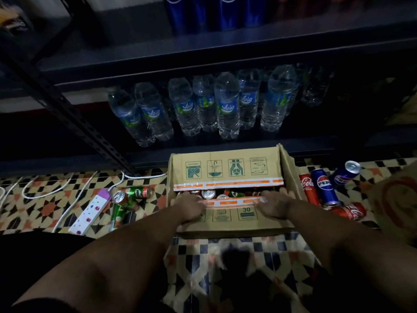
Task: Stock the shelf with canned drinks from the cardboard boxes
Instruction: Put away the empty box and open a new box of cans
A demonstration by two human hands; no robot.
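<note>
Both-handed: left grip (pixel 188 207), right grip (pixel 274 205) clutch box flap (pixel 228 213).

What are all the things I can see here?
Cardboard box: one, brown, on the floor before the shelf, flaps partly open.
Cans in the box: several, count unclear.
Green cans: about three, lying left of the box.
Power strip: one, white, far left.
Red and blue cans: about five, right of the box.
Water bottles: several, clear, lower shelf.
Blue cans: about four, upper shelf.
Left hand: on near flap.
Right hand: on near flap.
</note>
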